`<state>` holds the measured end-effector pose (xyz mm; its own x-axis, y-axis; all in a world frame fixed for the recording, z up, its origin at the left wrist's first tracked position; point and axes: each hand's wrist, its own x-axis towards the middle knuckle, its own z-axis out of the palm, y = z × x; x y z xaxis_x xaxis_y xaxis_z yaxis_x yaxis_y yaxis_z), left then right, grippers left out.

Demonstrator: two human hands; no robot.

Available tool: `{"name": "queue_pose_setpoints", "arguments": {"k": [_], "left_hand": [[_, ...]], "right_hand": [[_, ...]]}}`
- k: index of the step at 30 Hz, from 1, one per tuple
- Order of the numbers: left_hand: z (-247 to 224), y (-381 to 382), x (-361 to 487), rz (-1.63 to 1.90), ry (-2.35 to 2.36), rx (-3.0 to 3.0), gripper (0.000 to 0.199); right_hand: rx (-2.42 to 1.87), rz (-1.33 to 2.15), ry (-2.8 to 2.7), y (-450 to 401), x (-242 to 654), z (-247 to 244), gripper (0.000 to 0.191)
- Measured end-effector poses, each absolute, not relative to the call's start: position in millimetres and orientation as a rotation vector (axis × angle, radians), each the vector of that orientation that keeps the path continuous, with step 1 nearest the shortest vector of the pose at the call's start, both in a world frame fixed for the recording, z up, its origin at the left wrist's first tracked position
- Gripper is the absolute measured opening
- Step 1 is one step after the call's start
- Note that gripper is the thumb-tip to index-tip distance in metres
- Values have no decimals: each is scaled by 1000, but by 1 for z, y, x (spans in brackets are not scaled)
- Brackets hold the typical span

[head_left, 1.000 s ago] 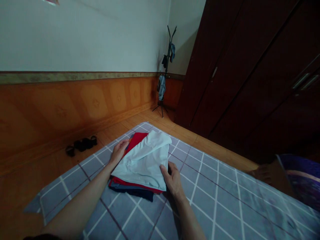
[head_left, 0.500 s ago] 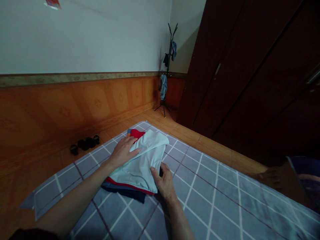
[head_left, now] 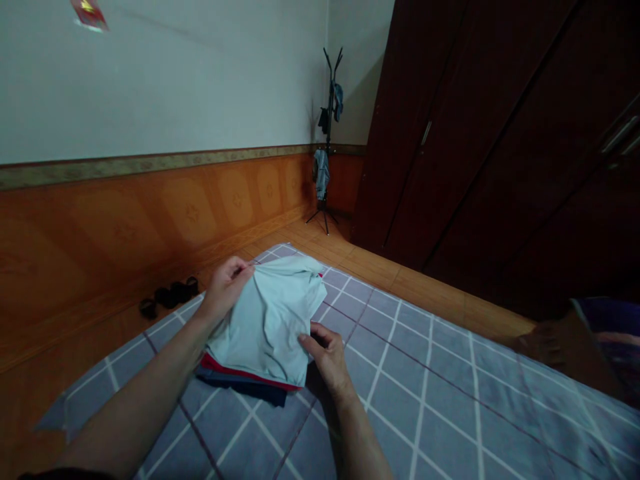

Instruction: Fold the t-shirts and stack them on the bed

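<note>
A pale mint garment lies on top of a red garment and a dark blue one, stacked near the bed's far corner. My left hand pinches the pale cloth at its upper left edge and lifts it a little. My right hand grips the right edge of the same garment, thumb on top and fingers curled beneath. Most of the red and dark blue cloth is hidden under the pale one.
A checked grey-blue sheet covers the bed. Black shoes are on the floor at left. A coat stand with clothes is in the corner, beside a dark wardrobe. An open cardboard box is at right.
My left hand, earlier lying on the cloth, now pinches its edge, pulled up and left. The pale cloth now covers the red part at the top left. My right hand keeps its grip.
</note>
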<state>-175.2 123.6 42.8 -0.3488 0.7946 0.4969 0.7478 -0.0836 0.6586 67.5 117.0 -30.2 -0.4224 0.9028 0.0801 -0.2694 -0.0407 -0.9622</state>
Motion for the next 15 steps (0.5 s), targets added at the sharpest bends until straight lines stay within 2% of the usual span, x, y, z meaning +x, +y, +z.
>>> {"name": "queue_pose_setpoints", "arguments": {"k": [3, 6, 15], "left_hand": [[49, 117, -193, 1291, 2344, 1769, 20], [52, 119, -188, 1111, 2299, 1927, 15], [52, 212, -131, 896, 1965, 2118, 39]], "right_hand": [[-775, 1600, -1299, 120, 66, -39, 17], [-782, 1599, -1281, 122, 64, -44, 16], [-795, 1585, -1306, 121, 65, -46, 14]]}}
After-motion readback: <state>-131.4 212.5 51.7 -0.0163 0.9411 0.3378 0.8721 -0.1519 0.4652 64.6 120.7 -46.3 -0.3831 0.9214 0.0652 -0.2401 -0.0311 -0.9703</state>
